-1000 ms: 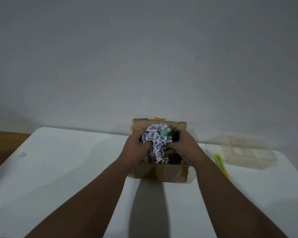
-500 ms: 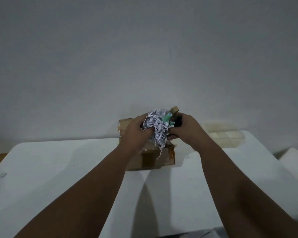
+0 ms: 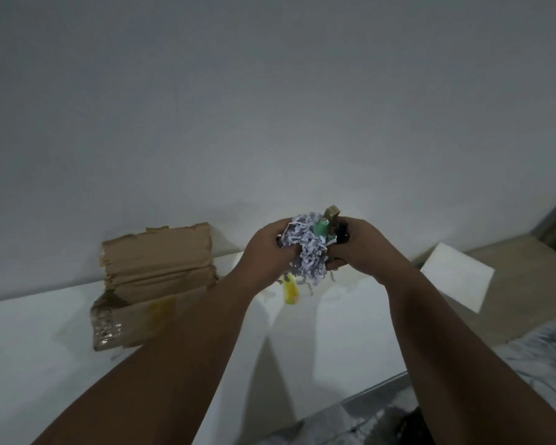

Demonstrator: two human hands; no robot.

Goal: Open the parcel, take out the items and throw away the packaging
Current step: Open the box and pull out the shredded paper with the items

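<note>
both hands hold one bundle up in the air, off to the right of the box: the left hand [image 3: 264, 248] in a closed grip on the shredded paper [image 3: 305, 252], the right hand [image 3: 357, 248] in a closed grip on its other side, where a green item [image 3: 321, 229], a tan item [image 3: 332, 214] and something black [image 3: 343, 234] stick out. the box [image 3: 151, 284] sits open on the table [image 3: 29, 342], well apart from the bundle, its inside not visible. so, as i judge it: opened and at least partly emptied; items not yet parted from the paper, nothing thrown away. a yellow cutter [image 3: 291, 292] lies on the table under the hands; a white block [image 3: 456, 277] stands to the right. no bin in view.
</note>
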